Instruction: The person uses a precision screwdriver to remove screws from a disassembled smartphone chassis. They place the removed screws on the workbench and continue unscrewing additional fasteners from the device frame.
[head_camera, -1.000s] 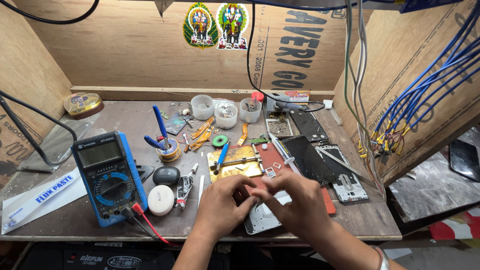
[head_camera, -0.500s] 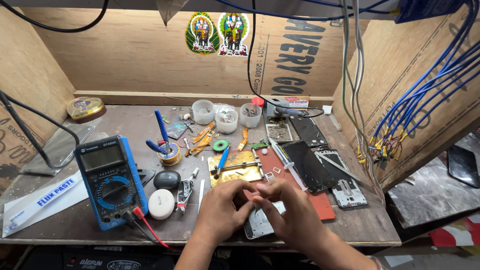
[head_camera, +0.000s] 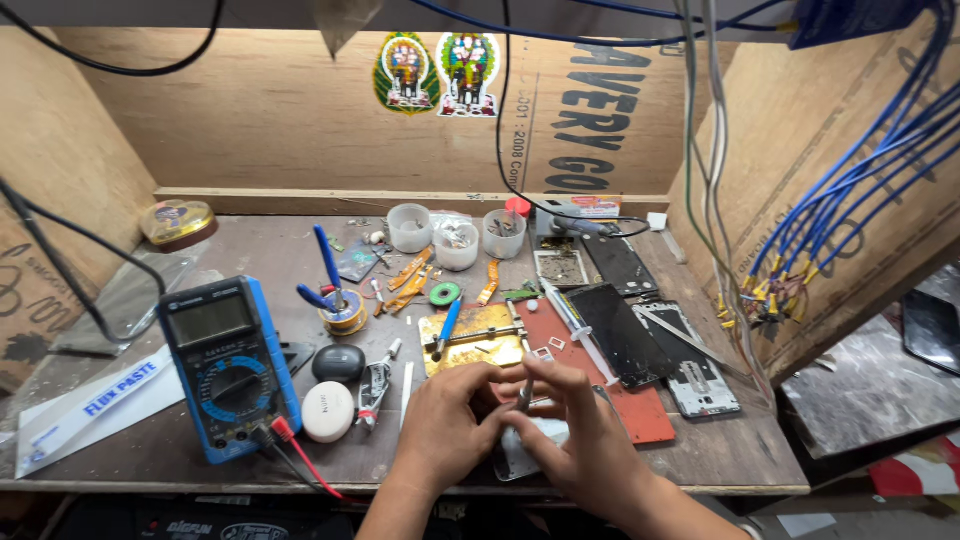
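Sitting far off at the left edge of the worktop (head_camera: 700, 460): a white flat packet (head_camera: 90, 405), then a blue meter (head_camera: 228, 365) with a red lead, then a black pebble-shaped case (head_camera: 339, 362) and a round white case (head_camera: 328, 411) just beside it. Coming up over the front edge near the middle: the left hand (head_camera: 445, 420), fingers curled in and pinching, looking closed on the left side of a small grey flat part (head_camera: 525, 450), though too small to tell for sure. Lying right under both hands, close to the front edge: that grey part, its long side running about front to back. Pressing in from the other side and touching the left hand: the right hand (head_camera: 578, 430), fingers bent narrow around a thin metal tool (head_camera: 527, 393), its tip pointing down onto the part. Sitting equally near the part, both hands. Lying just behind: a gold plate (head_camera: 475, 335) and a red mat (head_camera: 625, 400) holding dark phone pieces (head_camera: 625, 335). Staying bare toward the right front corner: some room for moving.
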